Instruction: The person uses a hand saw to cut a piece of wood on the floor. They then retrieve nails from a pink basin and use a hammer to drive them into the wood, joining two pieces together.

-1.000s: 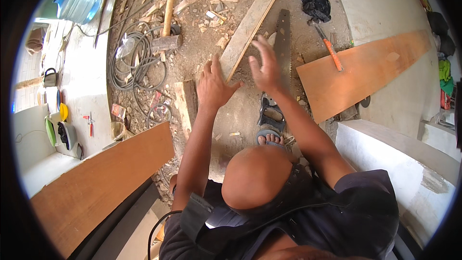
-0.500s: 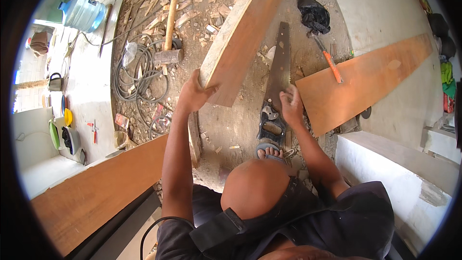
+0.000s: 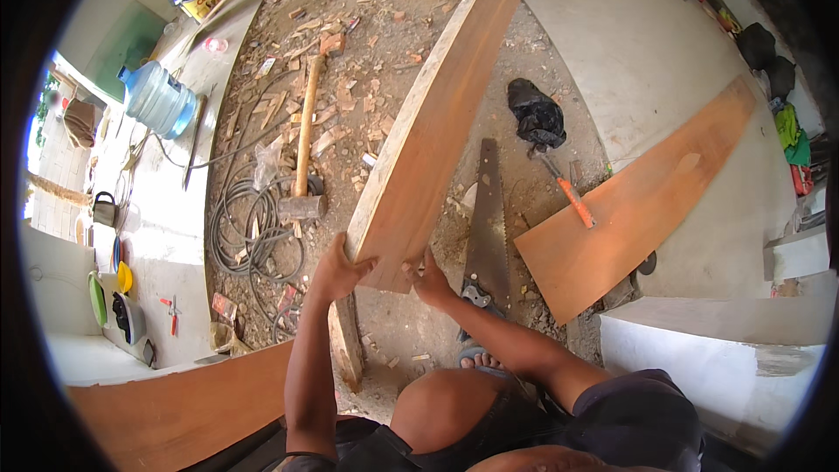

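I hold the near end of a long wooden plank [image 3: 437, 122] that runs away from me toward the top of the picture. My left hand [image 3: 336, 269] grips its left corner. At the right corner my right hand [image 3: 430, 277] is closed on the end edge. The near end is lifted off the ground. Just right of my right hand a hand saw [image 3: 487, 223] lies flat on the dirt. A narrow strip of wood [image 3: 346, 350] lies below my left hand.
A sledgehammer [image 3: 301, 162] and a coiled cable [image 3: 249, 227] lie left on rubble. A wide board [image 3: 638, 201] with an orange-handled tool [image 3: 577, 201] lies right, a black bag [image 3: 536, 114] above it. Another board [image 3: 175, 402] sits lower left. A water jug [image 3: 157, 100] stands far left.
Both hands went from hovering over the ground to taking hold of the plank's near end. The plank has since been lifted and drawn closer to me.
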{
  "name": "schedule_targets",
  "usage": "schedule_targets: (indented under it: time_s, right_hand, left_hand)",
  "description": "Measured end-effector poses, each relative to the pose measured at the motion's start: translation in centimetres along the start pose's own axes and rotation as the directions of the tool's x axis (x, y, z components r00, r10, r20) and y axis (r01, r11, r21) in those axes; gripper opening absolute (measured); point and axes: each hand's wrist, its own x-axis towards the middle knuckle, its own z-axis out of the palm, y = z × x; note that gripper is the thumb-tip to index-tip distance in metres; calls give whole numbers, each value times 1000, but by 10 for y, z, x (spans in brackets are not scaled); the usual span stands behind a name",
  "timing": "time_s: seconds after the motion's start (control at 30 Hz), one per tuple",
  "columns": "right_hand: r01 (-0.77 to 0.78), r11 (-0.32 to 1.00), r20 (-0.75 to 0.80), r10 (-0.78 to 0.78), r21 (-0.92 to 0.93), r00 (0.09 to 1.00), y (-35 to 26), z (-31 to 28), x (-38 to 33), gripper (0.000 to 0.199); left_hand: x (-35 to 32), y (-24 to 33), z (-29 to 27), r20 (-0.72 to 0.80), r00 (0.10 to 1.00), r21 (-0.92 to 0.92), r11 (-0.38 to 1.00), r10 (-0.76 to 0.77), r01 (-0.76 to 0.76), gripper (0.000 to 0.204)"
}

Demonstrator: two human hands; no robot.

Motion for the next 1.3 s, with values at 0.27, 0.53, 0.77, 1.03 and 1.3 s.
schedule_targets:
  time_s: [0.27, 0.53, 0.77, 1.03, 1.3]
  right_hand:
    - [287, 822, 44, -306, -492, 951, 35, -7, 49, 80]
    - [86, 937, -149, -144, -339, 978, 77, -76, 48, 78]
    - [-168, 921, -282, 67, -352, 957, 9, -136, -20, 73]
    - [-197, 931, -227, 129, -307, 965, -64, -163, -86, 70]
    - [484, 343, 488, -80, -805, 869, -347, -65, -236, 69]
  left_hand:
    - [-3, 6, 55, -103, 995, 221, 975, 1, 22, 83]
    - [-3, 17, 71, -101, 990, 196, 978, 93, -72, 83]
    - [-16, 7, 49, -35, 993, 137, 984, -110, 114, 92]
    - [-90, -36, 40, -192, 967, 73, 980, -167, 183, 102]
    - [-372, -1, -87, 480, 728, 59, 846, -490, 530, 83]
